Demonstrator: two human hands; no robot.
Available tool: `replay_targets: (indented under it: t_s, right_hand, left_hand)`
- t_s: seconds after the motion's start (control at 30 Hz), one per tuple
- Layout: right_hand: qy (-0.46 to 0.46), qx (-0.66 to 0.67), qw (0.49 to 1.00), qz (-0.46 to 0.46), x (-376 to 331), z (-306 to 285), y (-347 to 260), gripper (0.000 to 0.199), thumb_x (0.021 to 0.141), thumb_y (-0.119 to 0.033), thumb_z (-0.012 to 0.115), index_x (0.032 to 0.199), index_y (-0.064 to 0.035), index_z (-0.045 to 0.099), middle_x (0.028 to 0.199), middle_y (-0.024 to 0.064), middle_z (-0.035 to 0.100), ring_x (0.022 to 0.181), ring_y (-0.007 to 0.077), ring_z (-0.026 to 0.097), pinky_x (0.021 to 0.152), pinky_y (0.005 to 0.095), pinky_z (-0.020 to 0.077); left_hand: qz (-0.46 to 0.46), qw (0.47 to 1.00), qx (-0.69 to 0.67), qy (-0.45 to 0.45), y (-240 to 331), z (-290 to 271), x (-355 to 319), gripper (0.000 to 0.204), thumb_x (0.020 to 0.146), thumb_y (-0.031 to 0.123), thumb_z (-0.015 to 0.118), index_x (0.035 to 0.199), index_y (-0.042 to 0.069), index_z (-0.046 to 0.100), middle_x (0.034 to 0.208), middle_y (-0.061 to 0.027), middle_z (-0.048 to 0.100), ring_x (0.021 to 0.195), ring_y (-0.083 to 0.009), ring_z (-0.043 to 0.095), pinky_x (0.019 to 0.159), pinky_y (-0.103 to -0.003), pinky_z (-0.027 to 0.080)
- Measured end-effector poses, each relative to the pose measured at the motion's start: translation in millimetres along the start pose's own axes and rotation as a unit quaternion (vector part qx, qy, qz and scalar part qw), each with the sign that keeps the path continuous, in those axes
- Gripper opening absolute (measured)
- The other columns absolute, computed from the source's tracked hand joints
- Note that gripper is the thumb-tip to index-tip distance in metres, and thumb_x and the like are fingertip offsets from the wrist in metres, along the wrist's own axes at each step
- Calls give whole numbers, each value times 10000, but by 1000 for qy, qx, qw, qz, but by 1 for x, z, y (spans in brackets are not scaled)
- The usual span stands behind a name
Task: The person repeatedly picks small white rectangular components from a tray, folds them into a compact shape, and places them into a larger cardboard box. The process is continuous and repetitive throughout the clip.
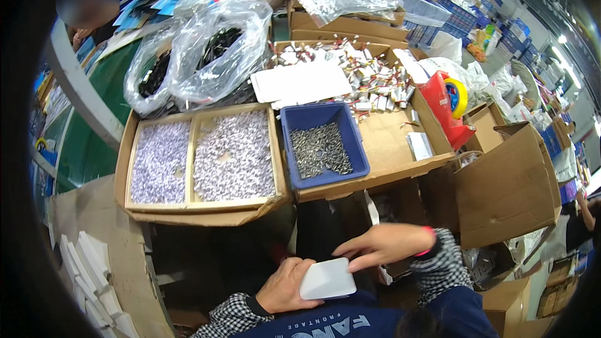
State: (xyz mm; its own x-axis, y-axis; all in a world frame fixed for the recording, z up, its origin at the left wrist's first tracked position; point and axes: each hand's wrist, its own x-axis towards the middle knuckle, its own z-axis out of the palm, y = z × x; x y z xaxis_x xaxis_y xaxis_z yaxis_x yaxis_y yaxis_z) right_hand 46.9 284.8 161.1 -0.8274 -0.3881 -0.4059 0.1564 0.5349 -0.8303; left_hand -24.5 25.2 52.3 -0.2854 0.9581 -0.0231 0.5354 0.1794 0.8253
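Observation:
My left hand (285,288) is closed on the left side of a small white rounded rectangular plate (328,279), held low in front of my body. My right hand (388,244) reaches in from the right with index finger and thumb apart. Its fingertips are at the plate's upper right corner; whether they press on it is hard to tell. Beyond both hands stands a blue bin (291,177) of small metal screws. Left of it, a divided wooden tray (191,169) holds many tiny white parts.
Behind the bin, a cardboard tray (388,144) holds white battery-like packs with wires and white sheets (307,82). A red tape dispenser (438,103) stands right of it. Plastic bags of black parts (219,56) lie at the back left. White pieces (94,269) are stacked at lower left.

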Motion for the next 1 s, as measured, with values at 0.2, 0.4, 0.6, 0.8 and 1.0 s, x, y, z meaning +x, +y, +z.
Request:
replay_targets:
  t_s: [0.2, 0.4, 0.6, 0.8, 1.0]
  right_hand:
    - [540, -177, 818, 90, -56, -106, 37, 170, 889, -154, 590, 952, -21, 676, 861, 137, 676, 802, 235, 668, 697, 329, 515]
    - [398, -427, 794, 169, -61, -153, 89, 203, 857, -131, 533, 976, -98, 694, 1042, 52, 661, 929, 253, 633, 800, 352, 508]
    - [406, -417, 794, 175, -61, -155, 90, 212, 868, -195, 537, 997, -136, 694, 1101, 9, 646, 953, 235, 627, 803, 351, 502]
    - [338, -411, 828, 179, -62, -158, 85, 232, 879, -229, 532, 1041, -161, 684, 1108, 2, 644, 991, 229, 615, 820, 349, 495]
    - [344, -442, 807, 188, -62, -158, 88, 228, 870, -220, 531, 1011, -139, 692, 1075, 27, 648, 976, 240, 615, 829, 351, 490]
  left_hand:
    - [-54, 963, -261, -30, -20, 15, -3, 901, 623, 272, 860, 1314, 24, 337, 1191, -151, 455, 1147, -254, 467, 976, -357, 389]
    - [-82, 912, -398, -49, -36, 16, -10, 1010, 649, 208, 857, 1413, 63, 212, 1266, -122, 419, 1197, -210, 431, 1022, -335, 347]
    - [-8, 870, -489, -65, -50, 28, -12, 1020, 681, 155, 827, 1448, 100, 158, 1269, -110, 429, 1146, -198, 468, 1003, -348, 377]
    - [-3, 792, -603, -90, -42, 18, -14, 958, 665, 168, 827, 1406, 68, 228, 1220, -110, 463, 1025, -183, 520, 918, -332, 440]
    - [10, 756, -652, -54, -30, 15, -18, 891, 603, 274, 854, 1308, 67, 349, 1092, -142, 513, 936, -223, 526, 747, -381, 467]
